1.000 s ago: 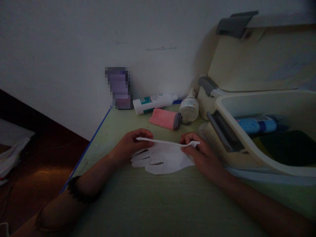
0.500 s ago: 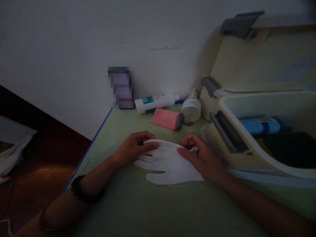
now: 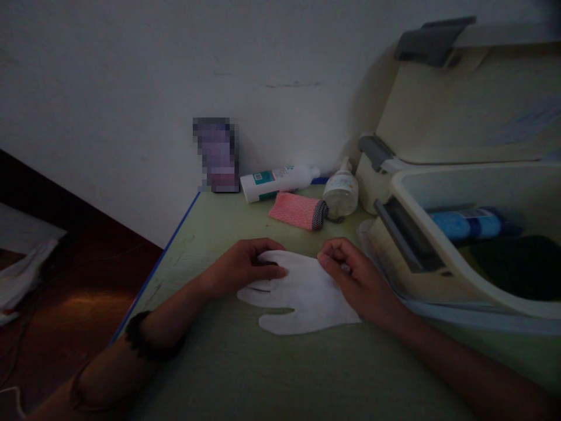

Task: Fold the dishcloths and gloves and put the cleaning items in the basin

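A white glove (image 3: 302,295) lies flat on the pale green table (image 3: 245,362), fingers pointing left and thumb toward me. My left hand (image 3: 243,266) pinches the glove's finger end, fingers curled over the cloth. At the cuff end my right hand (image 3: 355,280) is closed, pinching the glove's upper edge. Both forearms rest on the table, and a dark band circles my left wrist.
Behind the glove lie a white tube (image 3: 278,181), a pink mesh pouch (image 3: 298,210) and a clear pump bottle (image 3: 342,193) near the wall. An open cream storage box (image 3: 442,257) with a blue bottle (image 3: 467,222) inside stands at the right. Dark floor lies beyond the table's left edge.
The glove's upper layer, held stretched between both hands a second ago, has been folded down flat onto the table. Both hands now press on it.
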Action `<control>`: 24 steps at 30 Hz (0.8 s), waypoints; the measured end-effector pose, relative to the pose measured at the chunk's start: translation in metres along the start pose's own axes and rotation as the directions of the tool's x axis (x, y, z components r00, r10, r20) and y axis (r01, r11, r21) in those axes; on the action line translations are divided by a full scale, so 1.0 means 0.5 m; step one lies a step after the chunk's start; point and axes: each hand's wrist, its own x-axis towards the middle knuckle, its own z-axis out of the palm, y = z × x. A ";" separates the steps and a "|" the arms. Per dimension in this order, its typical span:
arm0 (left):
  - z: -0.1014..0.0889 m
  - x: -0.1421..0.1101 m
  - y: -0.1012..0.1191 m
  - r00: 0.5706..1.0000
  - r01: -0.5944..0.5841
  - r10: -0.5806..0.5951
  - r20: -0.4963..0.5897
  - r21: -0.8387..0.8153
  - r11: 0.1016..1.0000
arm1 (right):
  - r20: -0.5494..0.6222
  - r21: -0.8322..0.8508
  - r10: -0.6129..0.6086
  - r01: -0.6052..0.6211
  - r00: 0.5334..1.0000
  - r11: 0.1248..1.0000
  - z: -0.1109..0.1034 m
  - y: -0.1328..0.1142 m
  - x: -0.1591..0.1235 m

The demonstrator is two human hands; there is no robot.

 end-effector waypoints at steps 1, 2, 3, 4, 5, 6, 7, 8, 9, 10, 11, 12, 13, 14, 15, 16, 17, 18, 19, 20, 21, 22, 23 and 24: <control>-0.001 0.000 -0.001 1.000 -0.002 0.002 0.008 -0.013 1.000 | 0.016 0.016 0.002 -0.002 1.000 1.000 -0.001 -0.001 0.000; -0.001 0.001 -0.002 1.000 -0.005 0.005 0.017 -0.023 1.000 | 0.038 0.029 0.007 -0.009 0.999 1.000 -0.001 -0.002 -0.001; -0.002 0.001 -0.003 1.000 -0.008 0.009 0.027 -0.032 0.999 | 0.063 0.036 0.016 -0.019 0.998 0.999 -0.002 -0.003 -0.001; -0.002 0.001 -0.003 0.999 -0.008 0.010 0.037 -0.035 0.999 | 0.090 0.032 0.023 -0.026 0.996 0.999 -0.002 -0.003 -0.001; -0.003 0.002 -0.003 0.999 -0.007 0.009 0.047 -0.037 0.999 | 0.110 0.017 0.021 -0.023 0.994 1.000 -0.002 -0.003 0.000; -0.003 0.002 -0.003 0.998 -0.006 0.009 0.056 -0.040 0.999 | 0.123 -0.003 0.011 -0.011 0.992 1.000 -0.002 -0.003 0.000; -0.003 0.002 -0.002 0.998 -0.004 0.007 0.065 -0.044 0.999 | 0.125 -0.021 -0.007 0.009 0.992 1.000 -0.002 -0.002 0.000; -0.004 0.002 -0.001 0.997 0.000 0.004 0.073 -0.048 0.999 | 0.121 -0.034 -0.024 0.028 0.992 0.999 -0.002 -0.001 0.001; -0.004 0.001 0.000 0.997 0.004 0.000 0.079 -0.048 0.999 | 0.115 -0.040 -0.033 0.038 0.993 0.998 -0.002 0.001 0.001; -0.004 0.000 0.001 0.997 0.005 -0.001 0.079 -0.039 0.999 | 0.108 -0.045 -0.030 0.035 0.994 0.998 -0.001 0.002 0.001; -0.004 0.000 0.002 0.997 0.000 0.002 0.077 -0.021 1.000 | 0.102 -0.046 -0.019 0.023 0.995 0.999 -0.001 0.003 0.002; -0.004 -0.001 0.003 0.997 -0.008 0.007 0.074 0.005 1.000 | 0.102 -0.044 -0.006 0.011 0.995 0.999 -0.001 0.003 0.002; -0.003 -0.002 0.004 0.997 -0.018 0.015 0.072 0.030 0.999 | 0.108 -0.041 0.004 0.001 0.994 0.999 -0.001 0.003 0.002; -0.003 -0.003 0.005 0.997 -0.027 0.024 0.072 0.049 0.998 | 0.115 -0.035 0.008 -0.004 0.993 0.999 -0.001 0.002 0.001; -0.003 -0.003 0.006 0.997 -0.031 0.026 0.073 0.062 0.998 | 0.122 -0.026 0.008 -0.005 0.992 1.000 -0.002 0.001 0.001; -0.002 -0.003 0.006 0.997 -0.027 0.021 0.077 0.075 0.997 | 0.130 -0.016 0.008 -0.005 0.991 1.000 -0.002 0.000 0.001; -0.002 -0.003 0.006 0.997 -0.021 0.014 0.080 0.091 0.996 | 0.139 -0.008 0.007 -0.006 0.990 1.000 -0.002 -0.001 0.000; -0.002 -0.003 0.006 0.997 -0.018 0.008 0.080 0.115 0.993 | 0.146 -0.005 0.006 -0.005 0.989 1.000 -0.002 -0.002 0.000; -0.002 -0.003 0.006 0.997 -0.019 0.007 0.082 0.145 0.989 | 0.150 -0.005 0.003 -0.002 0.989 1.000 -0.002 -0.002 -0.001; -0.002 -0.003 0.005 0.996 -0.025 0.010 0.084 0.175 0.984 | 0.154 -0.004 0.000 0.001 0.988 1.000 -0.002 -0.002 -0.002; -0.002 -0.002 0.005 0.996 -0.030 0.013 0.086 0.200 0.979 | 0.157 -0.003 -0.003 0.004 0.988 1.000 -0.002 -0.001 -0.002; -0.003 -0.002 0.004 0.996 -0.035 0.016 0.088 0.219 0.975 | 0.160 -0.002 -0.005 0.006 0.987 1.000 -0.002 0.000 -0.003; -0.003 -0.002 0.003 0.996 -0.039 0.018 0.090 0.229 0.973 | 0.159 -0.004 -0.006 0.007 0.987 1.000 -0.001 0.000 -0.003; -0.004 -0.003 0.002 0.996 -0.040 0.019 0.090 0.233 0.972 | 0.158 -0.007 -0.006 0.008 0.987 1.000 -0.001 0.001 -0.003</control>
